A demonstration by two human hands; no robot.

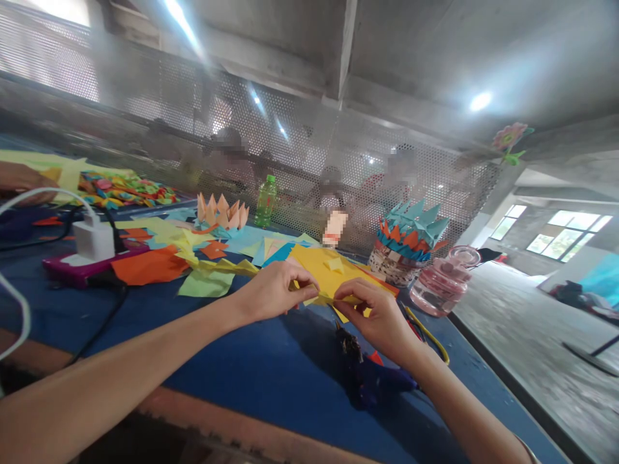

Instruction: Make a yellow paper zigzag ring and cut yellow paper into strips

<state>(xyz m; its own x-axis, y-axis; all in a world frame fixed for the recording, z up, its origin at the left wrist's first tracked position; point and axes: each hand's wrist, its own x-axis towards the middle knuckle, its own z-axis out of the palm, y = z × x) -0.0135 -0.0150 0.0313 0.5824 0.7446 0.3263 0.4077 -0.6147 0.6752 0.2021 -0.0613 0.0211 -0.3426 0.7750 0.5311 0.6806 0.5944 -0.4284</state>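
Note:
My left hand (275, 290) and my right hand (374, 316) meet over the blue table (251, 361), both pinching a small folded piece of yellow paper (325, 298) between thumb and fingers. Just behind it lies a larger yellow sheet (322, 264) with a small folded yellow piece on top. A dark blue glue gun (360, 374) rests on the table under my right wrist.
Loose coloured paper scraps (159, 264) cover the left of the table. A white charger (93, 240) sits on a pink device, cables trailing. A peach paper crown (221, 211), green bottle (265, 201), paper-topped basket (403, 248) and pink glass jar (442, 283) stand behind. People sit beyond a mesh screen.

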